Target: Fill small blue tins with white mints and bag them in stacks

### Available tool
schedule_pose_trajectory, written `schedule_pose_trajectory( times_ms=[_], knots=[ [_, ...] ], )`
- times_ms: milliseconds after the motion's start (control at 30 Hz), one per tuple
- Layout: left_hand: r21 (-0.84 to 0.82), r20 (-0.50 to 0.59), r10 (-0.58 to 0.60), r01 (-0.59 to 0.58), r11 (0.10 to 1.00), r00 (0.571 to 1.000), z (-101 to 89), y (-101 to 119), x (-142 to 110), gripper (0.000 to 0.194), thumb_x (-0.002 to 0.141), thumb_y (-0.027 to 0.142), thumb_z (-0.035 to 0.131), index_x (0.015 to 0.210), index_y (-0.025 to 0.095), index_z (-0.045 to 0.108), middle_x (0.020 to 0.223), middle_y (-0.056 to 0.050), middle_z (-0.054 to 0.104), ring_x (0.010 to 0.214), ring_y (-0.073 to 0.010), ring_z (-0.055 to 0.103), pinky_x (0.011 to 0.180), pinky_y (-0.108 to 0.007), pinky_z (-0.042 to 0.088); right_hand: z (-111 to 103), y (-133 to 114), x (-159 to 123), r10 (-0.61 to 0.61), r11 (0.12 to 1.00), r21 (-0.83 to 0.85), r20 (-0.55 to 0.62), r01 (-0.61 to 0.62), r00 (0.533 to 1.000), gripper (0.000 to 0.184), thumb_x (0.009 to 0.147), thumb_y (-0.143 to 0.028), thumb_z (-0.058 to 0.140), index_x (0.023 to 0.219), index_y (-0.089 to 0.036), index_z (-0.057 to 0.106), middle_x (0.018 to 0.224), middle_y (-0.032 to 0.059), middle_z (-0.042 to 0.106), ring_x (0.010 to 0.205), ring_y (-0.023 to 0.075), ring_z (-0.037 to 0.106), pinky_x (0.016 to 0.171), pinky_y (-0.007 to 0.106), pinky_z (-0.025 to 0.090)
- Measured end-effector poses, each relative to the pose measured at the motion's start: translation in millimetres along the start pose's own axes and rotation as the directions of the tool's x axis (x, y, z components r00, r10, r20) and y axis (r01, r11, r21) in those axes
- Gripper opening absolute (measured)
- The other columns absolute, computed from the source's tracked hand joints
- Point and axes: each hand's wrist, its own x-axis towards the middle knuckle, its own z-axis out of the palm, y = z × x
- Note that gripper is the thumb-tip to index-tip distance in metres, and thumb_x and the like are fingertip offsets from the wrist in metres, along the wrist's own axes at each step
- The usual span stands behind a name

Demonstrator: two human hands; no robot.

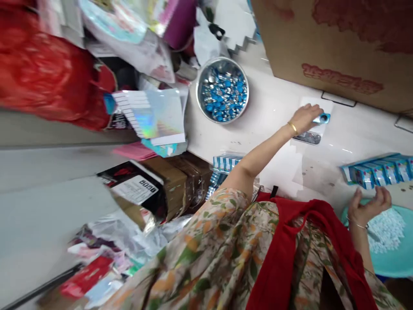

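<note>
My left hand (305, 118), with a gold bangle at the wrist, is stretched over the white table. Its fingers are closed on a small blue box (323, 118) with a dark round spot on its end. Beneath that hand lies a phone-like flat object (308, 137), partly covered. At the right, my right hand (368, 209) is raised with fingers apart and slightly bent, and nothing shows in it. It is just in front of a row of small blue boxes (380, 172) and beside a turquoise basin (395, 262) of small white pellets (387, 232).
A metal bowl (197, 92) holds blue and silver pieces. A large cardboard box (335, 43) stands at the back right. More blue boxes (226, 163) sit by my left arm. Bags, a red plastic bag (41, 73) and brown cartons (176, 183) crowd the left.
</note>
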Motion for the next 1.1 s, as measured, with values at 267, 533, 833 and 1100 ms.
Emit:
schedule_pose_trajectory(
  times_ms=[267,533,833,1100],
  knots=[
    [-0.270,0.238,0.183,-0.116,0.956,0.954,-17.6,48.0,-144.0,0.034,0.098,0.030,0.076,0.129,0.018,0.071,0.121,-0.014,0.077,0.113,-0.0284,0.071,0.105,-0.043,0.057,86.6,-141.9,9.9,-0.426,0.807,0.588,0.522,0.050,0.739,0.065,0.093,-0.060,0.067,0.146,-0.024,0.057,0.137,0.0174,0.073,0.121,0.0364,0.074,0.106,0.059,0.063],
    [-0.304,-0.394,-0.633,0.556,0.774,0.666,-100.7,-181.0,-154.5,0.027,0.103,0.010,0.053,0.118,0.016,0.074,0.118,-0.012,0.076,0.115,-0.0242,0.069,0.114,-0.043,0.052,183.1,-212.4,8.5,-0.571,0.708,0.701,0.502,0.080,0.649,0.044,0.092,-0.053,0.066,0.123,-0.022,0.069,0.129,0.0161,0.077,0.121,0.0341,0.073,0.111,0.054,0.060],
    [-0.253,-0.384,-0.651,0.603,0.757,0.655,-78.3,-298.6,-138.7,0.015,0.085,0.026,0.086,0.090,0.024,0.071,0.110,-0.008,0.070,0.113,-0.0286,0.063,0.109,-0.049,0.050,256.9,-248.1,50.3,-0.680,0.650,0.733,0.441,0.202,0.586,0.048,0.098,-0.053,0.064,0.130,-0.018,0.066,0.132,0.0192,0.072,0.123,0.0339,0.071,0.111,0.054,0.059],
    [-0.459,-0.400,-0.516,0.322,0.828,0.757,-68.0,-183.2,-177.1,0.027,0.102,0.046,0.065,0.111,0.023,0.076,0.090,-0.001,0.068,0.075,-0.0142,0.064,0.074,-0.034,0.053,262.4,-247.1,47.4,-0.694,0.659,0.720,0.469,0.218,0.547,0.046,0.100,-0.049,0.062,0.135,-0.020,0.063,0.139,0.0183,0.070,0.130,0.0349,0.065,0.117,0.056,0.053]
  ],
)
